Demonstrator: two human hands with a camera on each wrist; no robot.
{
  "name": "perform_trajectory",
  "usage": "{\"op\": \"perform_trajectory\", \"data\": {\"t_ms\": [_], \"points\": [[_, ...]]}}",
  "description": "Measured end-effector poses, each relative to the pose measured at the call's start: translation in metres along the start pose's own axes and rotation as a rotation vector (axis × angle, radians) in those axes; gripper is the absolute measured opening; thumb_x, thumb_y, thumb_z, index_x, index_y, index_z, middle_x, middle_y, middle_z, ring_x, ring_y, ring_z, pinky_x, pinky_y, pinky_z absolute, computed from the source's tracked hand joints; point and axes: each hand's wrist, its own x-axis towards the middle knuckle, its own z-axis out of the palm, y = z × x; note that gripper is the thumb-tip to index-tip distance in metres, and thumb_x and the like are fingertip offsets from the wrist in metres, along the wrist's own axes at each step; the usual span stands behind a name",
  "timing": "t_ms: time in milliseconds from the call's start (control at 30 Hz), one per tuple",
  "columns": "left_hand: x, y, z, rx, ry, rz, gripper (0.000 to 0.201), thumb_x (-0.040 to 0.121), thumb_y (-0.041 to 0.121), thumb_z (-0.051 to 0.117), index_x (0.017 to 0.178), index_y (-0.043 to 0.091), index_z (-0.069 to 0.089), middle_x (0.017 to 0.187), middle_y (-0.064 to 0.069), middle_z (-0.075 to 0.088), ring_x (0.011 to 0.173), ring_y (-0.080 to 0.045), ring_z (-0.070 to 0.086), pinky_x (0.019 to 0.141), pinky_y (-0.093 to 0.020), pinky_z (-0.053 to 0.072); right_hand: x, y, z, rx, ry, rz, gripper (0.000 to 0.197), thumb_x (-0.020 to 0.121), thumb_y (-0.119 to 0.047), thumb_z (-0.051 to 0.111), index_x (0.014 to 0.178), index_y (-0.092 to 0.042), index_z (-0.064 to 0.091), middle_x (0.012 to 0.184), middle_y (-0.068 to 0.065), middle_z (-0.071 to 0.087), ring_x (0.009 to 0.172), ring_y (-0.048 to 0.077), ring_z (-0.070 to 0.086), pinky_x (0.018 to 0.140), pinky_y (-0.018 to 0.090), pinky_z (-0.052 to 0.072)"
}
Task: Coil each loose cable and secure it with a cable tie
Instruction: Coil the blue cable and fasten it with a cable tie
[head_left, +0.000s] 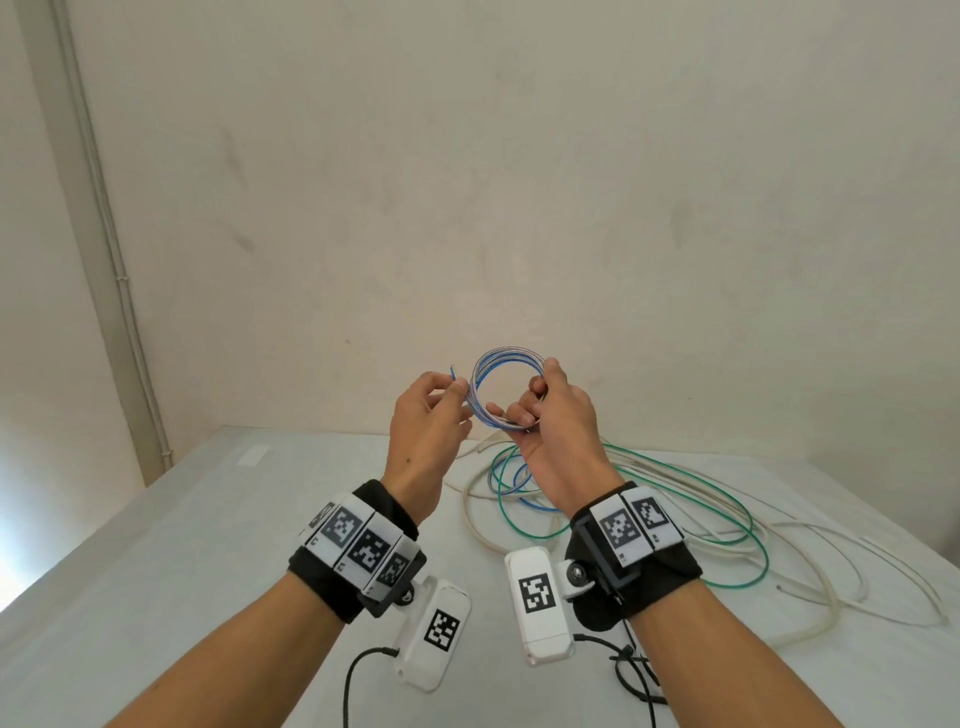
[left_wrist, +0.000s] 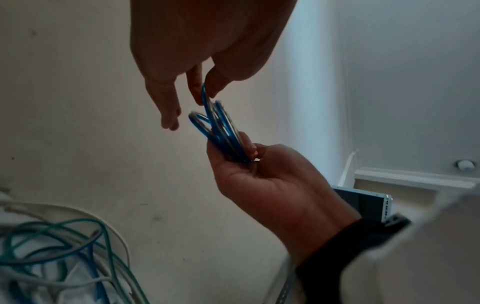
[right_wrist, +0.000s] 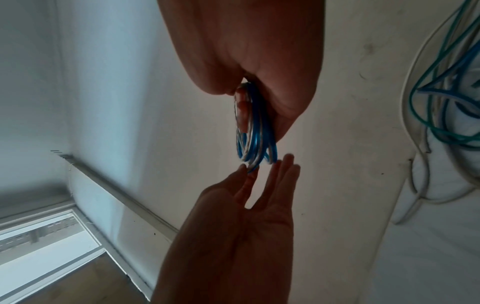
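Note:
A small coil of blue-and-white cable (head_left: 506, 354) (left_wrist: 221, 127) (right_wrist: 255, 131) is held up in the air above the table, in front of the wall. My right hand (head_left: 530, 402) (left_wrist: 246, 160) (right_wrist: 262, 102) grips the coil's lower right side, fingers curled round the bundled turns. My left hand (head_left: 448, 399) (left_wrist: 205, 92) (right_wrist: 259, 176) is at the coil's left side. Its thumb and forefinger pinch one strand, and the cable's free end (head_left: 453, 372) sticks up just above them. The other left fingers are stretched out. I cannot make out a cable tie.
Loose cables lie tangled on the white table (head_left: 208, 545) below and right of my hands: a green one (head_left: 727, 514), a thick white one (head_left: 810, 613) and a blue one (head_left: 519, 478). A small white strip (head_left: 254, 456) lies at the far left. The wall stands close behind.

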Motion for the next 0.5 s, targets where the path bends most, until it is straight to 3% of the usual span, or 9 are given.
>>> {"op": "perform_trajectory", "data": {"t_ms": [133, 300, 367, 433, 500], "points": [[-0.001, 0.006, 0.004, -0.226, -0.061, -0.132, 0.009, 0.109, 0.013, 0.048, 0.106, 0.006, 0.054, 0.101, -0.024, 0.071, 0.085, -0.026, 0.073, 0.084, -0.037, 0.063, -0.003, -0.001, 0.000, -0.053, 0.009, 0.000, 0.031, 0.110, -0.025, 0.038, 0.081, -0.014, 0.040, 0.057, -0.001, 0.024, 0.045, 0.013, 0.030, 0.054, 0.027, 0.047], [-0.002, 0.003, 0.012, -0.333, 0.001, -0.139, 0.016, 0.108, 0.011, 0.049, 0.118, 0.008, 0.062, 0.084, -0.016, 0.069, 0.080, -0.023, 0.069, 0.078, -0.035, 0.064, 0.000, 0.002, 0.000, -0.114, 0.045, 0.001, 0.022, 0.107, -0.018, 0.034, 0.088, -0.011, 0.043, 0.053, -0.002, 0.027, 0.041, 0.012, 0.035, 0.053, 0.028, 0.048], [0.002, 0.004, 0.012, -0.433, 0.033, -0.200, 0.025, 0.108, 0.005, 0.045, 0.121, 0.014, 0.065, 0.076, -0.013, 0.067, 0.066, -0.021, 0.063, 0.065, -0.032, 0.060, -0.001, 0.007, -0.003, -0.168, 0.052, 0.001, 0.022, 0.107, -0.018, 0.033, 0.092, -0.009, 0.047, 0.050, -0.003, 0.031, 0.040, 0.011, 0.037, 0.053, 0.029, 0.048], [0.005, 0.006, 0.014, -0.420, 0.033, -0.257, 0.023, 0.106, 0.002, 0.043, 0.113, 0.009, 0.064, 0.067, -0.009, 0.058, 0.055, -0.018, 0.048, 0.056, -0.031, 0.047, -0.001, 0.014, -0.007, -0.211, 0.066, -0.019, 0.023, 0.108, -0.019, 0.033, 0.094, -0.009, 0.049, 0.049, -0.004, 0.032, 0.041, 0.010, 0.034, 0.055, 0.029, 0.045], [0.005, 0.008, 0.017, -0.354, -0.006, -0.291, 0.021, 0.106, 0.007, 0.043, 0.092, 0.004, 0.059, 0.062, -0.006, 0.046, 0.052, -0.017, 0.036, 0.056, -0.032, 0.037, 0.000, 0.020, -0.010, -0.246, 0.073, -0.050, 0.023, 0.108, -0.020, 0.033, 0.091, -0.011, 0.046, 0.049, -0.006, 0.029, 0.042, 0.011, 0.029, 0.058, 0.032, 0.041]]}}
